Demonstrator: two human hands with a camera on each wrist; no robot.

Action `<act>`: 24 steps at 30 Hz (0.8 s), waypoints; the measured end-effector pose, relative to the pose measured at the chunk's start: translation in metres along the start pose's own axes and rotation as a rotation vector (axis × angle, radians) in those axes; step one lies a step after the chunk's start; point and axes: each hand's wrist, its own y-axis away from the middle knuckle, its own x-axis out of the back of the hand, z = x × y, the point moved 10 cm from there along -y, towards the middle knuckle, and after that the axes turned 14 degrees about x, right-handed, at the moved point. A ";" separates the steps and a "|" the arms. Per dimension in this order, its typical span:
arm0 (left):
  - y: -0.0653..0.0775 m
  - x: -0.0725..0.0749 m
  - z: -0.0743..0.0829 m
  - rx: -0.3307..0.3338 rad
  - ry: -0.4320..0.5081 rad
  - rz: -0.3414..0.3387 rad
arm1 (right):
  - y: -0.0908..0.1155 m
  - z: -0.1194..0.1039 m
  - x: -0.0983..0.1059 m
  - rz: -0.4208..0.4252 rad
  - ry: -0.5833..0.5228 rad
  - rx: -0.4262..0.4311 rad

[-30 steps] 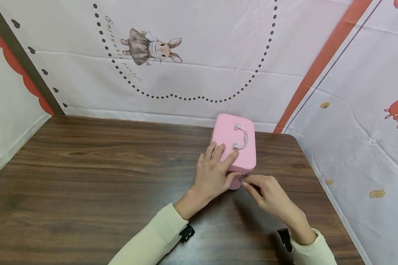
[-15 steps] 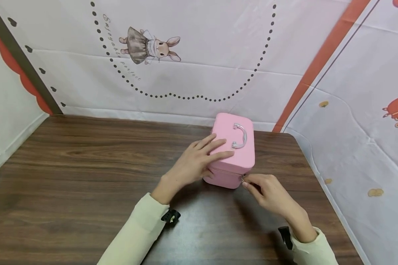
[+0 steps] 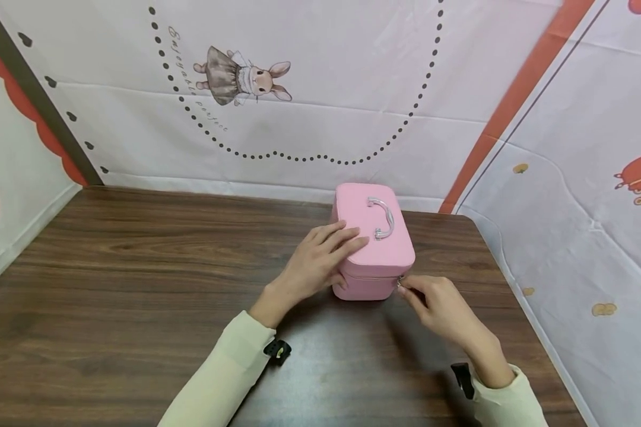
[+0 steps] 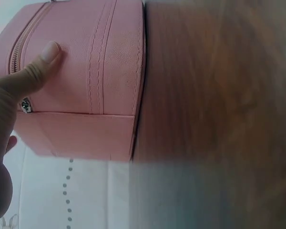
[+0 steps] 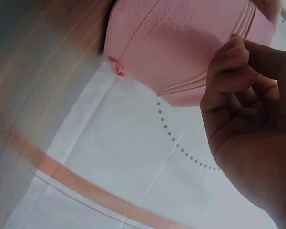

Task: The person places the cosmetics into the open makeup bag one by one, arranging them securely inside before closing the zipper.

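A pink cosmetic case with a silver handle on its lid stands on the wooden table, lid down. My left hand lies along its left side, fingers stretched over the lid's edge. In the left wrist view the thumb presses the case wall just below the zipper. One metal zipper pull shows there near a corner. At the front right corner, my right hand pinches another zipper pull between thumb and curled forefinger. The right wrist view shows those fingertips at the zipper line, hiding the pull.
The brown table stretches left and forward of the case. A white printed cloth hangs close behind the case, and another cloth wall runs along the table's right edge.
My left hand has drawn back from the zipper corner to the case's left side. The case has turned slightly, its front swinging right. My right hand keeps its pinch and has shifted slightly right.
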 end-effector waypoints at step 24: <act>-0.002 0.001 0.012 -0.057 -0.044 0.067 | 0.000 0.002 0.007 0.063 0.037 0.038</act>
